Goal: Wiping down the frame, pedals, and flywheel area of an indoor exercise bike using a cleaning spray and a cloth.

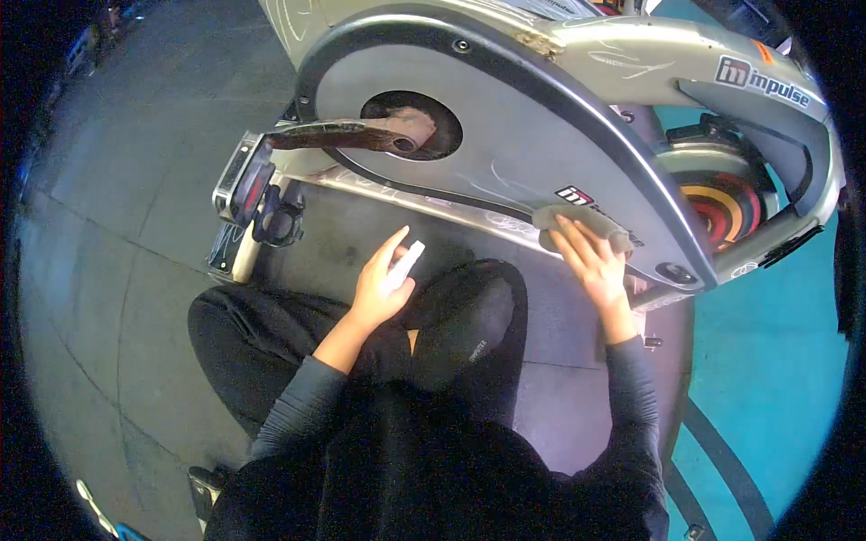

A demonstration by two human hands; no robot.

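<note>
In front of me stands an Impulse indoor cycling bike with a grey drive cover [500, 128] in a dark rim. My right hand [592, 267] presses a folded grey-green cloth [582, 220] against the cover's lower right part, partly over the printed logo. Above my lap, my left hand [382, 284] grips a small white bottle [406, 265], apart from the bike; its nozzle end points up and right. Pale scratch-like marks run across the cover left of the cloth.
A worn crank arm [338, 134] reaches left to a pedal [243, 179] with a strap. The lower frame rail [406, 203] crosses behind my knees. At right is a flywheel [724, 209] with red and yellow rings. Dark floor tiles [128, 270] meet turquoise flooring [764, 351].
</note>
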